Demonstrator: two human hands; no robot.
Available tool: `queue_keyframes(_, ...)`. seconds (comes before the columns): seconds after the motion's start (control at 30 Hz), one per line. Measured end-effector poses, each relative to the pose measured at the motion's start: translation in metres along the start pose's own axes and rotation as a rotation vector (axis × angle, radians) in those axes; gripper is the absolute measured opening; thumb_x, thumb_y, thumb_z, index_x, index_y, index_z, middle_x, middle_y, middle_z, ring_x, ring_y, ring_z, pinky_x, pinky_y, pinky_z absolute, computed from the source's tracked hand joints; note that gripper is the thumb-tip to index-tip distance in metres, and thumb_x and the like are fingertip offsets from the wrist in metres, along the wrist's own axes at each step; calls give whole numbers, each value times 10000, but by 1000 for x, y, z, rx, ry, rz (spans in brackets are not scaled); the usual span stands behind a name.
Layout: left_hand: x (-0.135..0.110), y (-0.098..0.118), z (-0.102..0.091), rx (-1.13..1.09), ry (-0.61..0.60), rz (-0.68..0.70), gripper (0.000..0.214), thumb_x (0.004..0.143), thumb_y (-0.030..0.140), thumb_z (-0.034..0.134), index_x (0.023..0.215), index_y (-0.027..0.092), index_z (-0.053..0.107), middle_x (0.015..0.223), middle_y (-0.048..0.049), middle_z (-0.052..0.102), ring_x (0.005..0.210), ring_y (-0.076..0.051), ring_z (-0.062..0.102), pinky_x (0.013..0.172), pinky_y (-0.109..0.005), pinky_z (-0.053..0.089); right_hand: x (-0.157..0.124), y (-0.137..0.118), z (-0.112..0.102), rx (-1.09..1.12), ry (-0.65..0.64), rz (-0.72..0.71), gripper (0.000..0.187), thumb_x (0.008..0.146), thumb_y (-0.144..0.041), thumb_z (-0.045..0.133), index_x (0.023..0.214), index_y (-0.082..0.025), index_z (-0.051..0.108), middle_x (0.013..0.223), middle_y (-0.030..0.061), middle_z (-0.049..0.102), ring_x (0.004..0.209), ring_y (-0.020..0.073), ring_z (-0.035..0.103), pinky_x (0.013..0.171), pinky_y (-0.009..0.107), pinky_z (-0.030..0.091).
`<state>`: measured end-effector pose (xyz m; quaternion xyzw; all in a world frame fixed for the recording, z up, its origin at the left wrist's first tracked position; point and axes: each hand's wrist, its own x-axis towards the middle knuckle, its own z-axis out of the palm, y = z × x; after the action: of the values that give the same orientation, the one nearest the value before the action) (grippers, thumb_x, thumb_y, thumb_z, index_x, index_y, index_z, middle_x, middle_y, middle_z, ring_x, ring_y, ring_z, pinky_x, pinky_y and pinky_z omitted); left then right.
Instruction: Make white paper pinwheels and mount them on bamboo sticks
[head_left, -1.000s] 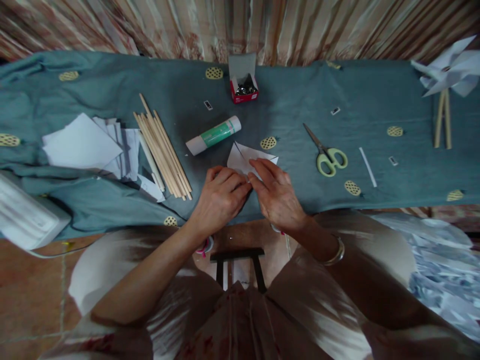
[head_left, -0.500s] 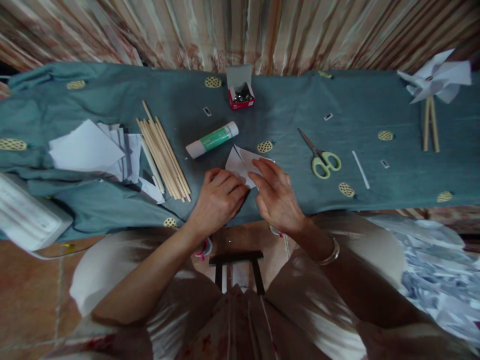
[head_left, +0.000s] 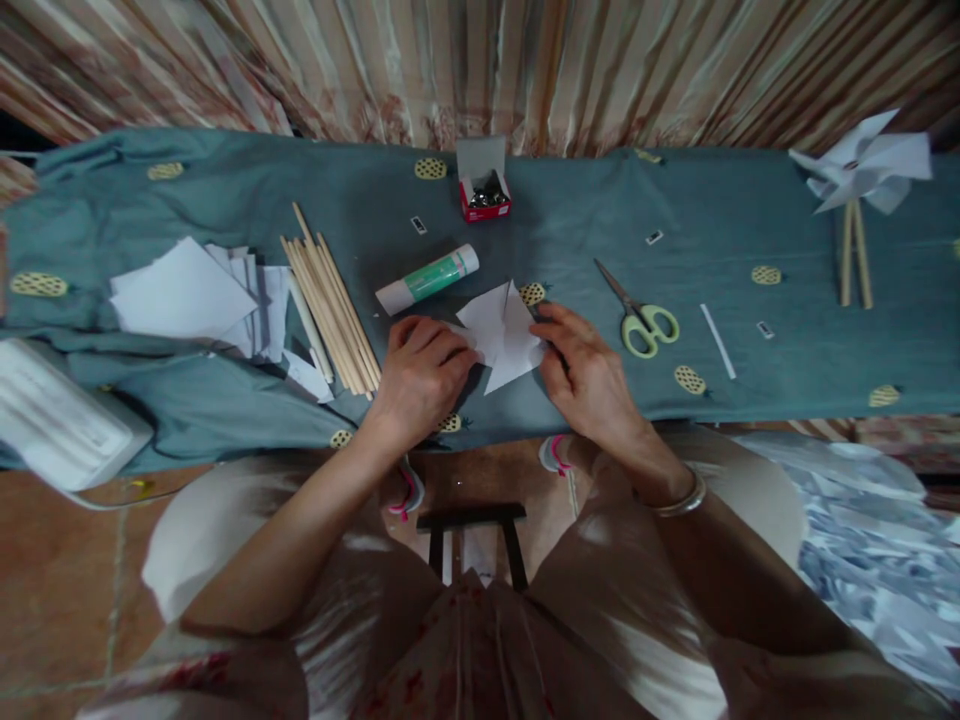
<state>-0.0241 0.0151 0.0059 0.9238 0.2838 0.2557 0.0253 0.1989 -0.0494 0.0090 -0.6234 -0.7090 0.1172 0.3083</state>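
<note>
Your left hand [head_left: 424, 378] is closed on the left corner of the white paper [head_left: 499, 325], while your right hand [head_left: 591, 375] pinches its right edge between thumb and fingers. That paper sits between your hands over the cloth-covered bench [head_left: 562, 215], just beside the glue stick [head_left: 427, 280]. Green-handled scissors [head_left: 649, 328] lie near your right hand, on its outer side.

A pleated curtain [head_left: 517, 75] hangs behind the cloth-covered table [head_left: 570, 225]; the floor [head_left: 60, 570] seems tiled.
</note>
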Motion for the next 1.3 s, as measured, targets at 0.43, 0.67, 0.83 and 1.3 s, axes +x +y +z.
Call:
queue_keyframes(0.43,0,13,-7,-72,7,-11,141,958,270,603,1012,195,709,987,-73,721,978,-244,593,912,-458,443,-9,-9,-3,-54,-37,-38,307,898,-125,460,1075,-170,707,1280,128,686,1166,282,660,1072,513,504)
queue_keyframes(0.67,3,26,-1,-52,-49,47,148,969,267,592,973,177,709,908,-55,720,914,-229,584,871,-425,423,-11,-13,-3,-65,-29,-52,300,891,-107,473,1075,-149,706,1259,145,699,1128,286,667,1034,507,517)
queue_keyframes(0.83,4,27,1,-14,-49,62,187,991,206,535,941,172,712,850,-51,713,851,-212,578,849,-415,423,-11,-14,-4,-46,-29,-43,283,865,-115,524,1071,-162,712,1257,137,703,1125,294,670,1045,519,506)
queue_keyframes(1.3,4,28,-1,6,-60,76,196,988,158,509,931,153,696,858,-55,715,810,-200,598,831,-402,426,-8,-5,-17,66,-123,-12,222,869,-135,583,1039,-200,709,1269,107,698,1172,287,655,1058,539,483)
